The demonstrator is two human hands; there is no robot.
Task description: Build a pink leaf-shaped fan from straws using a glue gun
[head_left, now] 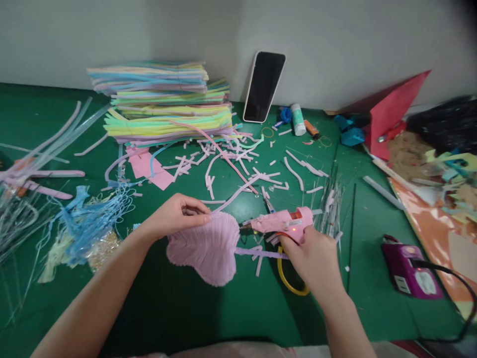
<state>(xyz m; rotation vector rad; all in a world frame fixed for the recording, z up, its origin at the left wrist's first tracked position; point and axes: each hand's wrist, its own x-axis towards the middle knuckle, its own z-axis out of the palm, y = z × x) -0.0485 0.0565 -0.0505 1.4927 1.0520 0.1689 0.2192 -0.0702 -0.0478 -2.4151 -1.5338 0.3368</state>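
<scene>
My left hand (182, 216) pinches the upper edge of a lilac fan shape (208, 248) made of pipe cleaners laid side by side. A loose lilac pipe cleaner runs up and right from that pinch. My right hand (313, 253) is wrapped round the handle of a pink hot glue gun (279, 222), whose small light glows orange. The nozzle points left, close to the fan shape's right edge; whether it touches I cannot tell. A purple stem (248, 251) extends from the fan shape toward my right hand. Below the glue gun lie scissors with a yellow handle (288, 281), partly hidden.
Bundled pastel pipe cleaners (167, 119) lie at the back, beside a phone (264, 87) leaning on the wall. Cut lilac pieces (231, 154) litter the middle. Blue tassels (87, 214) lie left. A purple power socket (412, 271) with a black cable (452, 276) sits right.
</scene>
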